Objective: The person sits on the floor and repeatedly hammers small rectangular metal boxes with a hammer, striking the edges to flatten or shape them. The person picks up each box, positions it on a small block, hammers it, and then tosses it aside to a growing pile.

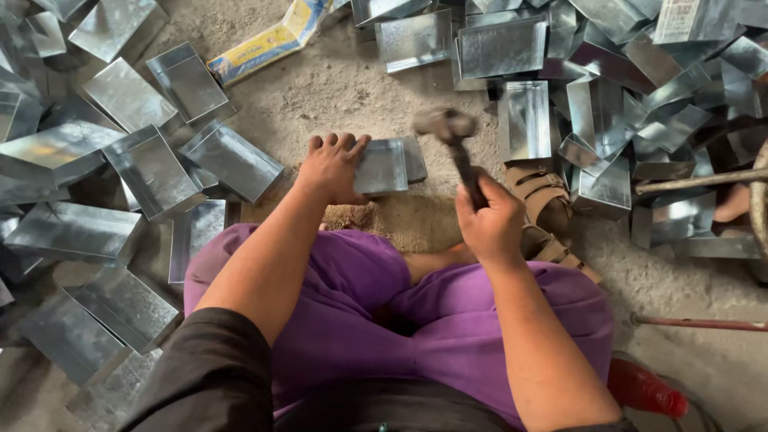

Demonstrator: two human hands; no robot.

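Pressing down at frame centre, your left hand (332, 168) lays flat, barely spread fingers on the small metal tray (384, 166) on the sandy floor (320, 88); your right hand (490, 220) grips the hammer (456, 144) with fingers fully wrapped, just right of it.

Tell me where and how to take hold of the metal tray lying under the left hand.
Grip the metal tray by its left rim, coming from above on the left, where the left hand already presses it. It lies flat, and the hammer in the right hand hangs over its right side.
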